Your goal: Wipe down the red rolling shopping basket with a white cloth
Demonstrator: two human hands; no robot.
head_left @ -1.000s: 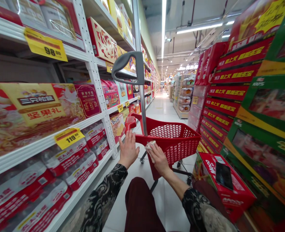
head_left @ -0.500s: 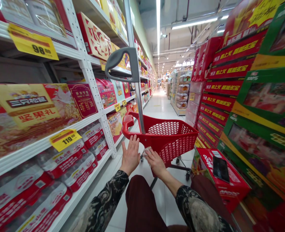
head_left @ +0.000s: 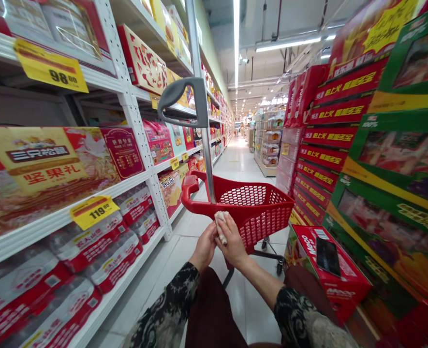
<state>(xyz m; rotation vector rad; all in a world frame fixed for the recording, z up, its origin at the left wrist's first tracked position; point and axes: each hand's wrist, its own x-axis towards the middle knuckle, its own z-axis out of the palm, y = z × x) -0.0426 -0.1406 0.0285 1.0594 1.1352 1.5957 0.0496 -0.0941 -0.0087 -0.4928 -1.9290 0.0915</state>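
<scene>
A crumpled whitish cloth (head_left: 221,228) is bunched in my right hand (head_left: 234,242), whose fingers wrap over it. Close against it is my left hand (head_left: 205,247), fingers curled together and meeting the right hand at the cloth's side; what they grip is hidden. Both hands are low in front of the near end of a red shopping basket cart (head_left: 257,210). The cart's metal pole (head_left: 207,159) rises from that end and carries a grey loop handle (head_left: 199,104).
Shelves of gift boxes (head_left: 50,157) and bottle packs (head_left: 108,253) line the left. Stacked cartons (head_left: 391,188) rise on the right. A dark phone (head_left: 327,256) lies on a red box (head_left: 340,285) beside my knee. The tiled aisle (head_left: 241,159) runs ahead.
My left hand has left the cart's near rim, its spread fingers now curled, and joined my right hand. The cloth shows more, lifted slightly. The view has shifted a little.
</scene>
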